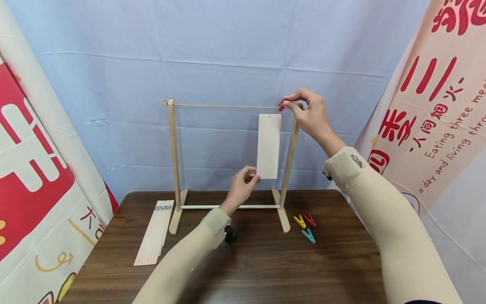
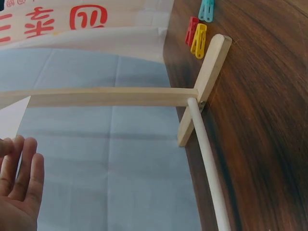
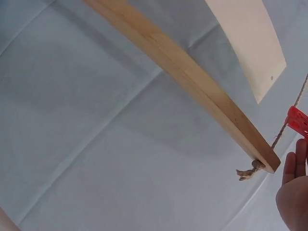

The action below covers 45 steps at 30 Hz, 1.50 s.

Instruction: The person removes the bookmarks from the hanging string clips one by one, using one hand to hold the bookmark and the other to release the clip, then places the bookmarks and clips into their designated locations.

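Observation:
My left hand (image 1: pixel 241 188) pinches a white paper strip (image 1: pixel 268 147) by its lower left corner. The strip stands upright, with a small hole near its top edge, just below the string (image 1: pixel 228 106). In the left wrist view my left hand (image 2: pixel 21 183) shows at the left edge, fingertips on the paper. My right hand (image 1: pixel 311 112) pinches a red clothespin (image 1: pixel 282 104) at the string, close to the right post. The right wrist view shows the red clothespin (image 3: pixel 298 121) overlapping the string, with the strip (image 3: pixel 252 43) apart from it.
A wooden frame (image 1: pixel 174 156) with a white lower bar (image 1: pixel 201 207) stands on the brown table (image 1: pixel 265 266). Left of it lie several paper strips (image 1: pixel 153 236), stacked. To the right lie yellow (image 1: pixel 300 221), red (image 1: pixel 310 220) and blue clothespins (image 1: pixel 309 235).

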Tool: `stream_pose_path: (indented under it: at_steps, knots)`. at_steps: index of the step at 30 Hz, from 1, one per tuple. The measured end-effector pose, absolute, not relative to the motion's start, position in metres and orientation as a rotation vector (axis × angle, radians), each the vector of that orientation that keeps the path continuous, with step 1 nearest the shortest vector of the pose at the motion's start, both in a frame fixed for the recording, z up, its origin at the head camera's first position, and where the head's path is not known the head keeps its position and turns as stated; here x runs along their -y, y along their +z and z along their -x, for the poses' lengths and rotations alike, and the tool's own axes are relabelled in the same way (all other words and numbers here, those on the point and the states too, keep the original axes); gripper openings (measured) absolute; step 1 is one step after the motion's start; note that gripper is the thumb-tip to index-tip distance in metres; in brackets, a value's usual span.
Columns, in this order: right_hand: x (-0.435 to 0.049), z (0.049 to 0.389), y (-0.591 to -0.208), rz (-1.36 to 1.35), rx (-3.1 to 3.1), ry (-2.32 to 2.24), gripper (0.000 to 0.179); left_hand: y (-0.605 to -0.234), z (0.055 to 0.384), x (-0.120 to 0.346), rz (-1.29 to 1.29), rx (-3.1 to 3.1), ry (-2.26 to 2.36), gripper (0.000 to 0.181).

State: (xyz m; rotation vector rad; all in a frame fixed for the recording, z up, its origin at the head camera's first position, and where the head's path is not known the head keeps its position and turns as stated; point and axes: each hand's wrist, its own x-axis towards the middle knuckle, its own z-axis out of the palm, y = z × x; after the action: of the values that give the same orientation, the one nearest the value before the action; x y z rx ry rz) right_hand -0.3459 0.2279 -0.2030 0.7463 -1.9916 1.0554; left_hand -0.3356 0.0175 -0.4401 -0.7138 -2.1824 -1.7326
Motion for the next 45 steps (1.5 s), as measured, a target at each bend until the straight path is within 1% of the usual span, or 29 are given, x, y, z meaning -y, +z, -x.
stream_pose_path:
  at_steps: [4, 10, 19, 23, 31, 34, 40, 45]
  knots:
    - [-0.223, 0.332, -0.202, -0.750, 1.985, 1.028, 0.008, -0.444, 0.334, -0.013, 0.701, 2.183, -1.733, 0.019]
    - [-0.232, 0.343, -0.212, -0.765, 1.955, 0.993, 0.008, -0.450, 0.333, -0.010, 0.666, 2.177, -1.728, 0.021]
    - [-0.225, 0.326, -0.210, -0.801, 1.913, 0.965, 0.009, -0.458, 0.332, -0.004, 0.646, 2.143, -1.723, 0.016]
    - [-0.227, 0.324, -0.212, -0.817, 1.908, 0.932, 0.010, -0.460, 0.332, 0.001, 0.632, 2.161, -1.699, 0.016]
    - [-0.243, 0.345, -0.228, -0.859, 1.916, 0.890, 0.017, -0.464, 0.331, 0.015, 0.612, 2.162, -1.686, 0.017]
    - [-0.246, 0.348, -0.233, -0.879, 1.931, 0.888, 0.021, -0.465, 0.329, 0.022, 0.596, 2.160, -1.676, 0.016]
    - [-0.251, 0.344, -0.245, -0.903, 1.927, 0.902, 0.027, -0.464, 0.326, 0.036, 0.563, 2.153, -1.648, 0.016]
    - [-0.250, 0.331, -0.254, -0.884, 1.933, 0.892, 0.027, -0.466, 0.324, 0.046, 0.556, 2.157, -1.624, 0.016]
